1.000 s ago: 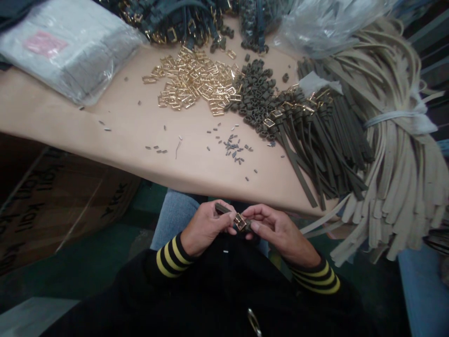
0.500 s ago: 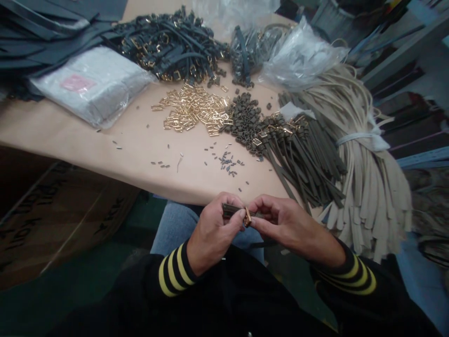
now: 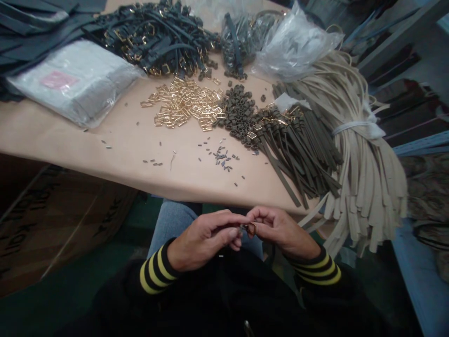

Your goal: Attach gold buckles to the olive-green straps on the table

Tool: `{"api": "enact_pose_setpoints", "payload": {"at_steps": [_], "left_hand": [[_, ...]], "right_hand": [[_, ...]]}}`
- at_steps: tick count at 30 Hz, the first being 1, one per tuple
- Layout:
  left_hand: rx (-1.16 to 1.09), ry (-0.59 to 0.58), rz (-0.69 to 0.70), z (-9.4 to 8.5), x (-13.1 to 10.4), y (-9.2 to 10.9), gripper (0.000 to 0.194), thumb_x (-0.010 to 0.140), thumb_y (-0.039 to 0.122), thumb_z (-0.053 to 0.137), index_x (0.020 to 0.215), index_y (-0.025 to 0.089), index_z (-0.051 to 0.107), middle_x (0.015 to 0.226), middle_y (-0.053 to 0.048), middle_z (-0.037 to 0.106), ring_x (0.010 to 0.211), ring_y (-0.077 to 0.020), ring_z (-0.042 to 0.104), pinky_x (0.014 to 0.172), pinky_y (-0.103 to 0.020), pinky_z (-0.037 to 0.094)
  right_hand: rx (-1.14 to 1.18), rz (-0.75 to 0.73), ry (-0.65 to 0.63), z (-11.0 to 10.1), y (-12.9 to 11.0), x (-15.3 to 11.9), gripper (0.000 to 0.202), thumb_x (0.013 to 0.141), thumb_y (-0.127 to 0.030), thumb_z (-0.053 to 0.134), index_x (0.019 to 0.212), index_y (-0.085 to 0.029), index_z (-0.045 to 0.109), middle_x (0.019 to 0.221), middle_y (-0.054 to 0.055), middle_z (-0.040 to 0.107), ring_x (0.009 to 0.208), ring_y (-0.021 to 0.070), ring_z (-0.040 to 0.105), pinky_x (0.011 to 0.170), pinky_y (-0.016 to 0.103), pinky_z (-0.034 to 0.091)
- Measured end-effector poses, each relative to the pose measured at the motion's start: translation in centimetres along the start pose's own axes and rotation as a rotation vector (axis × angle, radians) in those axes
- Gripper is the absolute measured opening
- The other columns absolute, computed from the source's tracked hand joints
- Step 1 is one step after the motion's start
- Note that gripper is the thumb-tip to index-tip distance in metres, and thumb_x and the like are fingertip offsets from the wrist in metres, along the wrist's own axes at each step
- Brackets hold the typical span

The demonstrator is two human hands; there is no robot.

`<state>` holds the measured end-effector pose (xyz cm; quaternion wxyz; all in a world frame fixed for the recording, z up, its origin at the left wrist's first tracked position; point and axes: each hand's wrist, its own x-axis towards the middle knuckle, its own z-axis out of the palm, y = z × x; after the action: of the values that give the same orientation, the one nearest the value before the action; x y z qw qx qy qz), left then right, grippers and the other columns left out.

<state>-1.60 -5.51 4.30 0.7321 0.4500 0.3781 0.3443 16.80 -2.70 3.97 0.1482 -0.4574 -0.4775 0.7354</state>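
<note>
My right hand [image 3: 278, 230] is closed in a pinch on a small gold buckle [image 3: 251, 229], above my lap and just off the table's front edge. Fingers hide most of the buckle and whatever strap may be on it. Against it from the left comes my left hand [image 3: 206, 236], its index finger reaching across to the right fingertips and its thumb bent under. What the left fingers pinch is too small and covered to make out. Nearest on the table lie scattered short metal pieces [image 3: 222, 158] and a bunch of dark olive straps [image 3: 298, 145] with gold buckles.
On the paper-covered table [image 3: 122, 159] lie a heap of gold buckles [image 3: 189, 103], a pile of olive loops [image 3: 238, 112] and dark buckled straps [image 3: 154, 42]. A wrapped white packet [image 3: 77, 82] sits left. Long beige strips [image 3: 368, 187] hang over the right edge.
My left hand has shifted left and its index finger has stretched out over the buckle. The dark strap end that showed in the left fingers is no longer visible. The view has moved slightly.
</note>
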Motion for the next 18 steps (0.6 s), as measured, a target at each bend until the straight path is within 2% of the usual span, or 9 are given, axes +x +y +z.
{"api": "enact_pose_setpoints", "payload": {"at_steps": [5, 10, 14, 18], "left_hand": [[-0.150, -0.008, -0.094, -0.2, 0.3, -0.7, 0.013, 0.068, 0.025, 0.061, 0.072, 0.014, 0.066, 0.068, -0.001, 0.052, 0.052, -0.0089, 0.055, 0.053, -0.023, 0.049], [-0.060, -0.030, -0.072, -0.2, 0.2, -1.1, 0.009, 0.069, 0.018, 0.060, 0.075, 0.014, 0.065, 0.074, 0.000, 0.050, 0.057, -0.0076, 0.055, 0.058, -0.021, 0.048], [-0.007, -0.071, -0.123, -0.3, -0.1, -1.4, 0.015, 0.072, 0.018, 0.055, 0.084, 0.015, 0.065, 0.074, 0.000, 0.048, 0.055, -0.0068, 0.055, 0.056, -0.021, 0.048], [-0.048, -0.075, -0.202, -0.3, -0.2, -1.7, 0.011, 0.070, 0.022, 0.058, 0.076, 0.013, 0.062, 0.071, 0.001, 0.047, 0.053, -0.0063, 0.052, 0.052, -0.020, 0.048]], "right_hand": [[0.095, 0.019, -0.061, 0.2, 1.5, 0.6, 0.029, 0.064, -0.039, 0.065, 0.071, -0.013, 0.053, 0.056, -0.003, 0.052, 0.045, 0.0045, 0.038, 0.043, 0.017, 0.025], [0.159, 0.033, -0.090, 0.2, 2.3, 0.7, 0.025, 0.066, -0.034, 0.065, 0.070, -0.012, 0.053, 0.053, -0.004, 0.050, 0.042, 0.0025, 0.031, 0.039, 0.016, 0.018], [0.193, 0.049, -0.103, 0.3, 2.5, 0.5, 0.024, 0.065, -0.033, 0.065, 0.070, -0.012, 0.053, 0.053, -0.005, 0.050, 0.041, 0.0023, 0.031, 0.039, 0.016, 0.017], [0.192, 0.067, -0.119, 0.6, 2.9, 0.7, 0.024, 0.064, -0.031, 0.066, 0.069, -0.012, 0.052, 0.054, -0.003, 0.052, 0.045, 0.0039, 0.038, 0.042, 0.016, 0.023]]}}
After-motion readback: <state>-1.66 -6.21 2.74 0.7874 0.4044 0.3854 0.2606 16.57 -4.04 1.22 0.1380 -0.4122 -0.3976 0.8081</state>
